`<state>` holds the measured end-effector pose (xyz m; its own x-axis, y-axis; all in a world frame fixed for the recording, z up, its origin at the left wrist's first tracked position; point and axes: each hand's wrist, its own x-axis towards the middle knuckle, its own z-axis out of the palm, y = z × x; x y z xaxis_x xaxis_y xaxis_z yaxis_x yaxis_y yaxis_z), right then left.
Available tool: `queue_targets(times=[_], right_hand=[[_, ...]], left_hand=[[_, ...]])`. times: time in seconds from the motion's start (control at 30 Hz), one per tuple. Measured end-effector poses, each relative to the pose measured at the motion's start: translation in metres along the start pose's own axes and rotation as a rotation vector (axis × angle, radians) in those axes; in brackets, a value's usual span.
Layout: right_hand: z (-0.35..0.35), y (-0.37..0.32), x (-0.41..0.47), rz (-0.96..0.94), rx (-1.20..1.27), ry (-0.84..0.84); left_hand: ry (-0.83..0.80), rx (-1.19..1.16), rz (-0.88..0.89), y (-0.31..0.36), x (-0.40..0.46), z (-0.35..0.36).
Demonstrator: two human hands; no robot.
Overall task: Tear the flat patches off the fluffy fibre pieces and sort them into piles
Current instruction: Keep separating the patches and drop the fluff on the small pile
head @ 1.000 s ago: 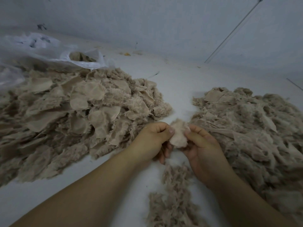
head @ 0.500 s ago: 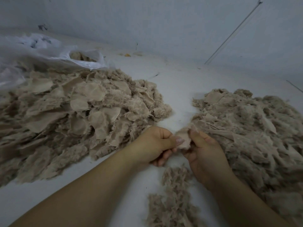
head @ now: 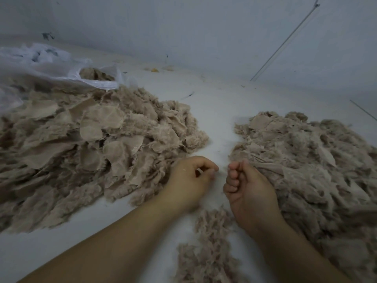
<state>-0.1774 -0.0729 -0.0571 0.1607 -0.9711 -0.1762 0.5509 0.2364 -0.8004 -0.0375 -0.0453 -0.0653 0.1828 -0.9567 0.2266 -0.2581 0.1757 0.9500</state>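
My left hand (head: 191,178) and my right hand (head: 246,186) hover a little apart over the white surface (head: 216,111) between two heaps. Both have curled fingers. The left thumb meets its fingertips, and the right hand is balled up with its palm turned left. No fibre piece shows in either hand, and the curled fingers hide what they may enclose. On the left lies a big heap of fluffy pieces with flat patches (head: 98,139). A second heap of tan fibre and patches (head: 310,166) lies on the right, touching my right hand's back.
A small pile of loose fluff (head: 210,252) lies under my wrists at the near edge. A white plastic bag (head: 61,70) holding more fibre sits behind the left heap. The wall rises close behind, with a thin rod (head: 285,41) leaning on it.
The pale piece that both hands pinched together is out of sight. My hands have pulled apart and dropped slightly, and both have curled up.
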Motion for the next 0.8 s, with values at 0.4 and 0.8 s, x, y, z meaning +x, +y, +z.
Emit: queue_targets(times=[0.4,0.8], right_hand=[[0.006,-0.007,-0.010,-0.059,0.166,0.029],[0.001,-0.016,-0.012,-0.093,0.166,0.143]], left_hand=[[-0.263,0.463,0.306,0.013,0.030,0.024],[-0.743,0.622,0.413,0.036,0.086,0.058]])
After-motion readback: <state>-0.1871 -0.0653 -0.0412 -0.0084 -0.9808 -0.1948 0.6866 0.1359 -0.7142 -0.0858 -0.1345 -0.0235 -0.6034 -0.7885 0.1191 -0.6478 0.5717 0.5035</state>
